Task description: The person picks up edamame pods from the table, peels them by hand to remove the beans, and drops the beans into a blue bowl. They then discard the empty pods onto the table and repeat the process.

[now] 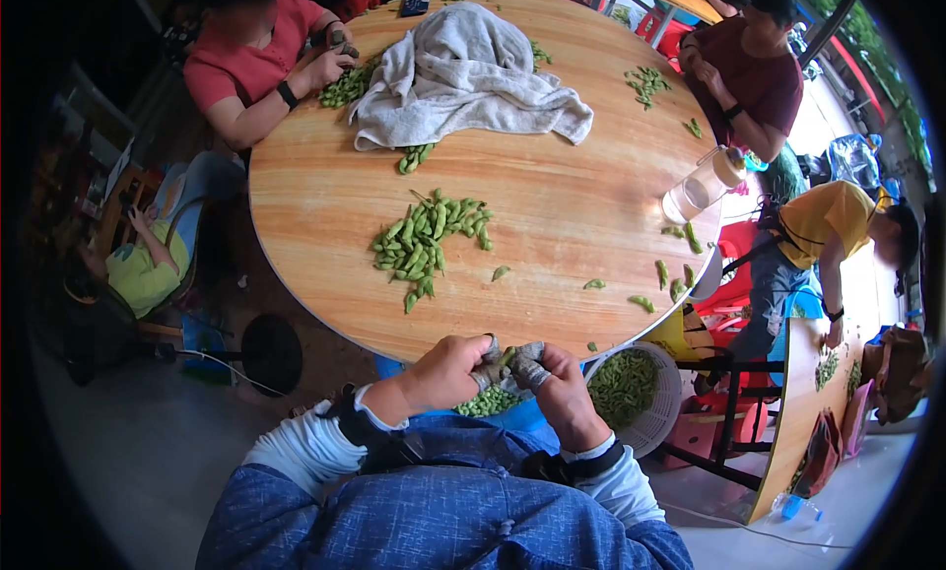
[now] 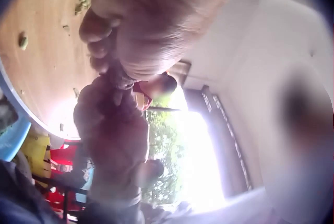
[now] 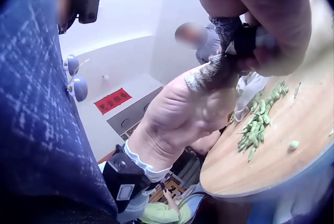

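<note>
My left hand (image 1: 443,375) and right hand (image 1: 574,401) meet at the table's near edge, thumbs and fingertips together. Grey wrapping (image 1: 531,365) covers some of the digits. Between the tips, both hands pinch a green soybean pod (image 1: 507,356), mostly hidden by the wrapped fingers. In the left wrist view, the right hand (image 2: 112,135) appears below the nearer left hand (image 2: 156,25). The right wrist view has the left hand (image 3: 177,106) reaching up to the right hand (image 3: 271,20). Below the hands, shelled green beans (image 1: 488,402) lie in a blue basin (image 1: 529,415).
A pile of pods (image 1: 429,237) lies on the round wooden table (image 1: 562,205), with loose pods towards the right edge. Behind it is a grey towel (image 1: 463,67). A bottle (image 1: 702,186) stands at right. Lower right, a white basket (image 1: 675,393) contains pods. Other people sit around.
</note>
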### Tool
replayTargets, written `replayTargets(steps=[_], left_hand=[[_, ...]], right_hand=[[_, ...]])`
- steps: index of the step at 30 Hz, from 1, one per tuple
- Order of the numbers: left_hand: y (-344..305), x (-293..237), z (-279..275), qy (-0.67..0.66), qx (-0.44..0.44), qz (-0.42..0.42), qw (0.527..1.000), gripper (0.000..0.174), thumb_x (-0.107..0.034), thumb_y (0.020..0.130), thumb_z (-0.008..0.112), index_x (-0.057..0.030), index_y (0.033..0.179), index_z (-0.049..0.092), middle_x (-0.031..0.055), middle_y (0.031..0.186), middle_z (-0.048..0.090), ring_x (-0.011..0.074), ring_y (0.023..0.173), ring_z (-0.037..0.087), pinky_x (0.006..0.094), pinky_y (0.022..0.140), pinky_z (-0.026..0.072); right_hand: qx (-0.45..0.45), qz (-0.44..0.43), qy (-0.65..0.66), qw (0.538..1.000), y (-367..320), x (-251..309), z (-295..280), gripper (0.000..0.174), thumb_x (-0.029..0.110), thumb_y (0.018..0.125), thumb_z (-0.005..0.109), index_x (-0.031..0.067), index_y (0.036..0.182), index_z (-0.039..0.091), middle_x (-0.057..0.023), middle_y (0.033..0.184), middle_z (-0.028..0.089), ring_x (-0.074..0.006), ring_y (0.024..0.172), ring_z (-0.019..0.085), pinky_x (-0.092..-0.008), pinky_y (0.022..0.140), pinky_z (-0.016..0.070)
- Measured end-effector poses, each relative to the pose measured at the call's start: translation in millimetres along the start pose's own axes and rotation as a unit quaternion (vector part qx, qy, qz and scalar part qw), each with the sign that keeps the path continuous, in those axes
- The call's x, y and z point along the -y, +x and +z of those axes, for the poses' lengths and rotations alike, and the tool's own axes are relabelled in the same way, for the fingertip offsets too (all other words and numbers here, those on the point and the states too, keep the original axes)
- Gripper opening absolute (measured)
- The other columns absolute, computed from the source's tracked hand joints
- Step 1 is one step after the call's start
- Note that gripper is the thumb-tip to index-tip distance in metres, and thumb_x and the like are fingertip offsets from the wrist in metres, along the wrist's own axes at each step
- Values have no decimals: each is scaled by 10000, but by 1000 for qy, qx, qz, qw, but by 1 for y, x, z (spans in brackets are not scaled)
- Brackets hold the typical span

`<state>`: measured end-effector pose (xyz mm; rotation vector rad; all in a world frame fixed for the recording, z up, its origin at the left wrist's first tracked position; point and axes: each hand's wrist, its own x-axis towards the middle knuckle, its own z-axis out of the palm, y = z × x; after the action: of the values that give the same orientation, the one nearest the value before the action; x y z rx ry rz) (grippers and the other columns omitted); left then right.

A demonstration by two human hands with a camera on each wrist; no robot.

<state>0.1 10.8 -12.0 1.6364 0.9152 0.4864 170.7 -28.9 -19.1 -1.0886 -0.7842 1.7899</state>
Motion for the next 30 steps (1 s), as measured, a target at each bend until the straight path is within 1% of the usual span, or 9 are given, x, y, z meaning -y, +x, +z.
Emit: replayTargets(steps=[3,6,12,15,18,22,23,28,30], left_hand=[[-5,-13,5,224,-108,102,963,289,-27,646,606,-17,909,486,168,703,546,328,671,555,346,573,441],[-5,-12,5,218,-111,204,948,349,-13,646,556,-5,981,460,166,744,556,340,670,550,371,570,442],[-5,-4,19,-30,-150,140,978,179,-45,758,526,-16,932,498,94,702,561,203,590,550,297,527,422],[-7,0,20,-124,-149,26,981,102,-80,809,489,-10,880,511,39,640,534,115,550,497,259,503,402],[-4,-9,9,-155,-116,-29,981,110,-101,834,466,0,830,512,24,589,508,91,521,466,240,491,396],[0,-9,6,-83,-135,32,987,93,-74,797,503,19,800,498,22,567,502,100,507,469,252,477,393],[-2,-9,2,-54,-96,16,994,89,-67,843,433,8,831,479,10,625,499,57,553,462,206,492,383],[-3,0,4,-222,-96,-99,965,142,39,773,372,-13,821,495,-3,632,489,50,533,427,185,480,352],[-2,12,8,-310,-91,-122,938,154,44,762,375,-18,813,506,-3,640,488,46,547,421,179,495,347]], right_hand=[[-16,-11,28,999,1,0,-2,74,10,789,513,0,841,564,-13,778,587,-79,695,519,-203,645,409],[-4,-54,35,998,-1,3,3,82,15,797,504,-6,848,565,-20,784,591,-82,696,526,-207,647,416],[11,-104,51,993,0,1,7,95,23,803,512,-13,873,564,-29,830,595,-85,736,530,-216,689,421],[12,-128,36,991,0,-2,7,96,29,801,528,-8,883,564,-24,839,591,-85,747,525,-217,694,418],[-11,-125,-5,992,0,-5,8,105,39,807,530,-4,899,562,-16,835,584,-79,755,518,-213,696,413],[-30,-89,-53,994,4,6,12,90,47,799,542,-20,860,548,-1,799,569,-74,732,502,-211,673,411],[-29,-91,-78,992,4,4,13,84,33,791,540,-24,853,547,-8,786,568,-76,726,501,-214,666,412],[-10,-128,-280,951,7,7,18,68,-27,753,529,-38,820,538,-42,723,556,-86,699,496,-224,642,414],[-37,-143,-276,950,10,-1,12,58,-19,760,545,-33,816,553,-56,727,568,-93,705,504,-227,644,423]])
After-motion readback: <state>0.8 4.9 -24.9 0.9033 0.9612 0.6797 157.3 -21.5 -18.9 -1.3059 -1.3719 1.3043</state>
